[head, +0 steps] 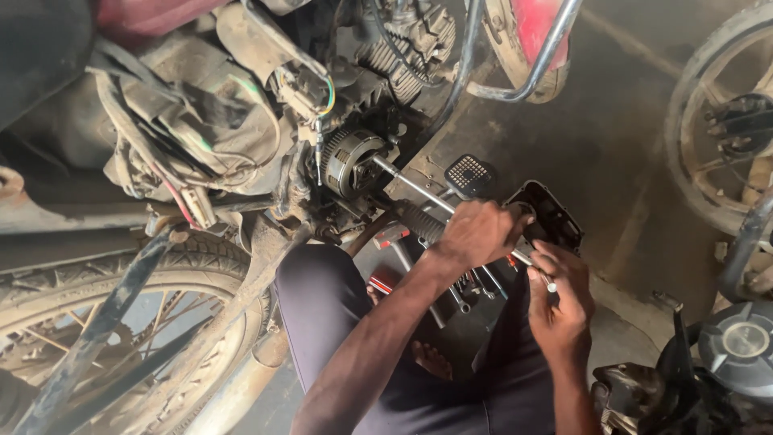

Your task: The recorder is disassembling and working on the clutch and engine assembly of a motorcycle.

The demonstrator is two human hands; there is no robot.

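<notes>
A long metal socket wrench (411,187) runs from the round flywheel (352,161) on the side of a motorcycle engine down toward me. My left hand (479,234) is closed around the wrench's shaft about midway. My right hand (560,298) grips the wrench's near end, with the tip showing between the fingers. The engine's side cover is off, and a black cover (551,211) lies on the floor just behind my hands.
Loose wiring (189,153) hangs to the left of the flywheel. A spoked tyre (121,338) fills the lower left. A square pedal (469,173) and several hand tools (475,286) lie near my knee (322,306). Another wheel (717,137) stands at right.
</notes>
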